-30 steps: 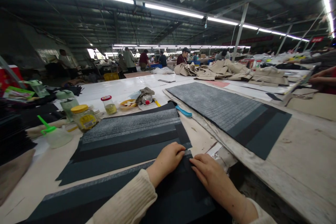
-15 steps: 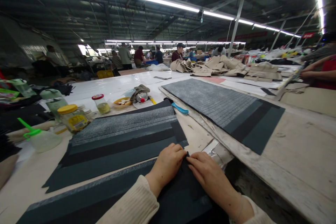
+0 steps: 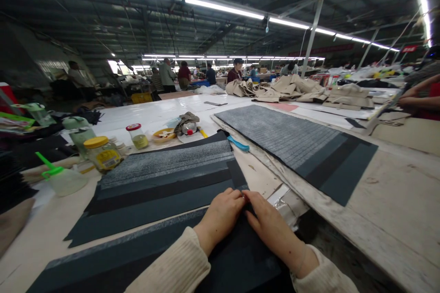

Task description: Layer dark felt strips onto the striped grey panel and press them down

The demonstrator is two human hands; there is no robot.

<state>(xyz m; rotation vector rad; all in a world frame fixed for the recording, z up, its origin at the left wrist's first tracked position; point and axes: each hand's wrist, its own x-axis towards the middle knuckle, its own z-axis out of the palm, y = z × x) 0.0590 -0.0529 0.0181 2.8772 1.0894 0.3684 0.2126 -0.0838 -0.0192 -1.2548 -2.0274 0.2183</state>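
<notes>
In front of me, a dark fabric panel lies at the near edge of the table. My left hand is closed at its upper edge, fingertips pressed on the dark material. From the other side my right hand meets it, the fingers of both hands nearly touching and pinching the panel's edge. The fingertips themselves are partly hidden. Just beyond lies a stack of dark panels with speckled grey and black bands. A blue curved tool rests by that stack's far right corner.
A large grey panel lies on the table at right. Along the left stand a green-nozzled squeeze bottle, a yellow-lidded jar and a red-lidded jar. Beige pieces are heaped farther back. A dark gap opens at lower right.
My right hand has moved slightly up and left, closer to my left hand at the panel's edge. The whole view has shifted a little.
</notes>
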